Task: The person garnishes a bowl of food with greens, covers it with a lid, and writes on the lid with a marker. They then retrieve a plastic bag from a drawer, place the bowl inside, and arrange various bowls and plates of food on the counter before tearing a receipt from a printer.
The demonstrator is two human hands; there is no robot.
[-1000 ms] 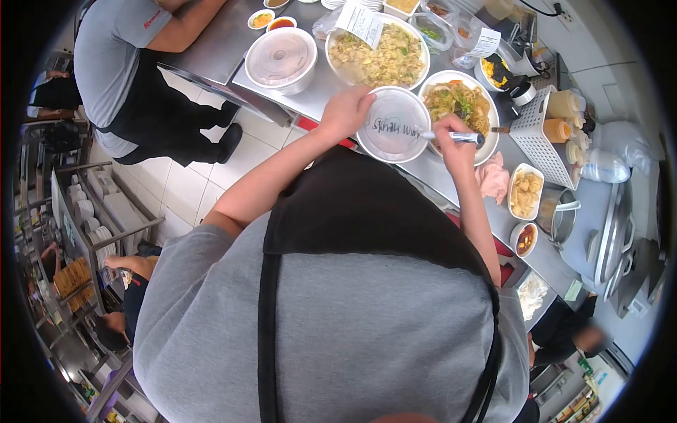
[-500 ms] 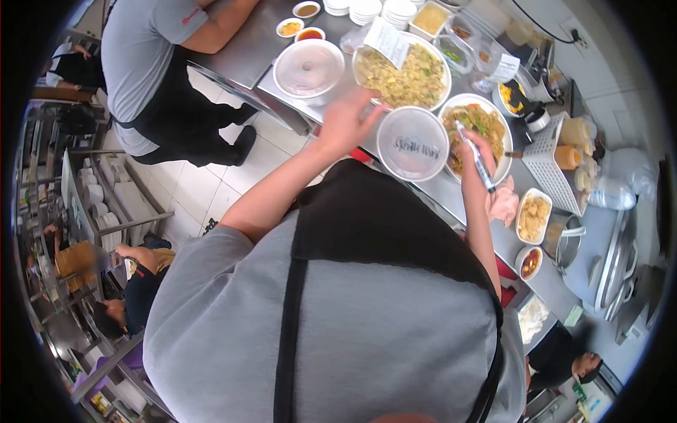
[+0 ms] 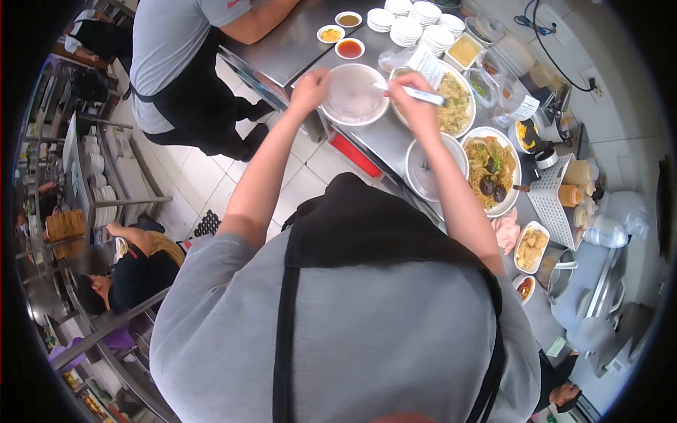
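Note:
My left hand (image 3: 309, 92) has its fingers closed on the left rim of a round translucent plastic lid (image 3: 352, 106). A white marker pen (image 3: 427, 96) is gripped in my right hand (image 3: 415, 106), its tip over the lid's right side. Partly behind that hand is a large white bowl of fried rice (image 3: 457, 106) with a paper slip (image 3: 427, 65) on it. Under my right forearm lies a second lid (image 3: 417, 169) with dark writing, partly hidden. To its right stands a bowl of noodles (image 3: 493, 158) with vegetables and dark mushrooms.
Small sauce cups (image 3: 350, 48) and stacked white lids (image 3: 406, 32) stand at the back of the steel counter (image 3: 293, 42). A white basket (image 3: 553, 197), a tub of fried pieces (image 3: 531, 248) and a pot (image 3: 558, 271) are at right. A co-worker (image 3: 173, 77) leans at the left.
Both hands have moved to the left lid, away from the lid with writing. My left hand has taken its rim; the marker has swung over from the noodle bowl. The view has shifted.

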